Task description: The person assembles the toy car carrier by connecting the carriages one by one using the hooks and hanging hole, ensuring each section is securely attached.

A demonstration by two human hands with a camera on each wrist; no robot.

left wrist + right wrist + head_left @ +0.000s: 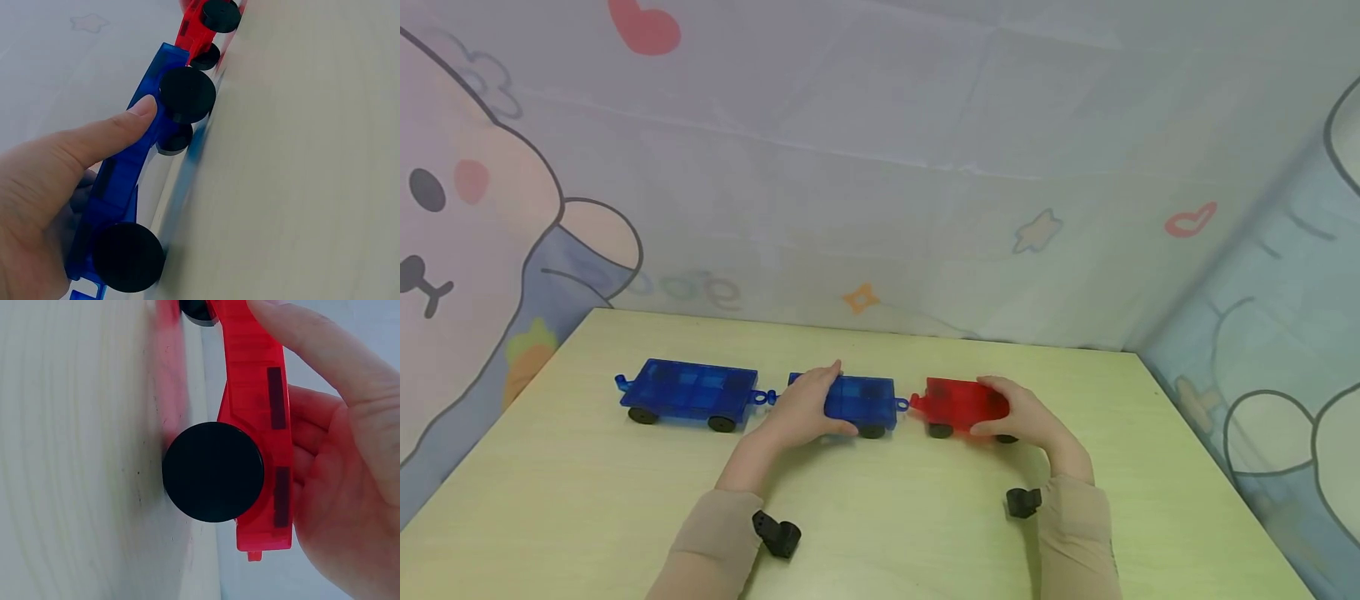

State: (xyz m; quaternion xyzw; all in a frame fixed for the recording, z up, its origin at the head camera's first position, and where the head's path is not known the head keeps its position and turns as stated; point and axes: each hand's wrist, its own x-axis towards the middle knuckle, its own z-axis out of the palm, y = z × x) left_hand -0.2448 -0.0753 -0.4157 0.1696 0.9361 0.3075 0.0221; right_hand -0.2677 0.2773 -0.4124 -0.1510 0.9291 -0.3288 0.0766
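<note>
A translucent blue toy train car [865,398] with black wheels stands mid-table. My left hand [801,412] grips it across its left half, thumb along the near side in the left wrist view. To its right is a translucent red toy train car [951,402], held by my right hand [1028,417] over its right end; the thumb lies on the near side and the other fingers behind. The blue car's ring [902,404] and the red car's hook [916,401] are right beside each other. Dark strips [277,397] line the red car's side.
A second, longer-looking blue car [692,390] stands at the left, its ring [760,398] overlapping the held blue car's hook. The pale wooden table [880,517] ends at a printed cloth backdrop [880,208]. A black wrist camera [778,535] sits at the left sleeve, another [1022,502] at the right.
</note>
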